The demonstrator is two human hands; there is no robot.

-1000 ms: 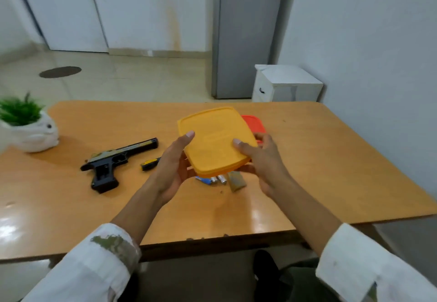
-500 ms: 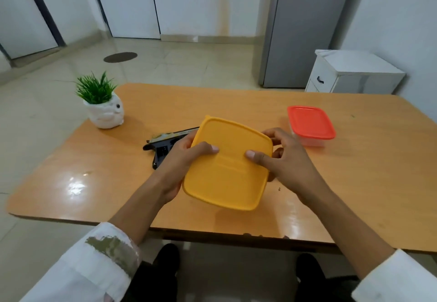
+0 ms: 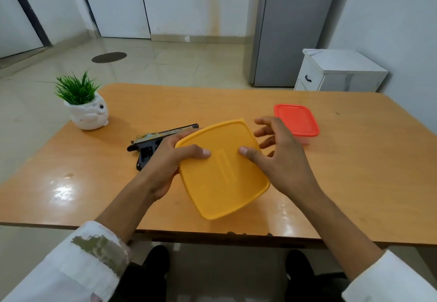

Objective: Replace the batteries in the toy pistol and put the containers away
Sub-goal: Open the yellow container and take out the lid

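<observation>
- The rounded-square yellow plastic lid [image 3: 224, 171] is held tilted above the near half of the orange wooden table [image 3: 354, 183]. Only its top face shows, so whether a container body sits under it cannot be told.
- The left hand [image 3: 165, 160] grips the lid's left edge. Its thumb lies flat across the top and its other fingers are hidden beneath.
- The right hand [image 3: 281, 157] is mostly open. Its thumb tip presses on the lid's top near the middle, facing the left thumb.
- The right hand's fingers are spread and loosely bent past the lid's far right corner, holding nothing. Whether any of them touches the rim cannot be told.
- A black toy pistol [image 3: 151, 141] with a pale strip along its top lies on the table just behind the lid, to its left. The left hand covers its lower middle part.
- A clear plastic box with a red lid [image 3: 296, 119] stands on the table beyond the yellow lid's far right corner. The right hand's fingers hide its near left corner, and only a sliver of its body shows.
- A white animal-shaped pot holding a green plant [image 3: 87, 112] stands well to the left of the yellow lid, past the pistol.
- Both forearms are bare up to rolled white sleeves [image 3: 78, 266], which the picture's lower edge cuts off. The left one carries a grey-green patch.
- Beyond the table, to the yellow lid's far right, stand a small white cabinet [image 3: 340, 72] and a tall grey appliance [image 3: 290, 30] cut off at the top.
</observation>
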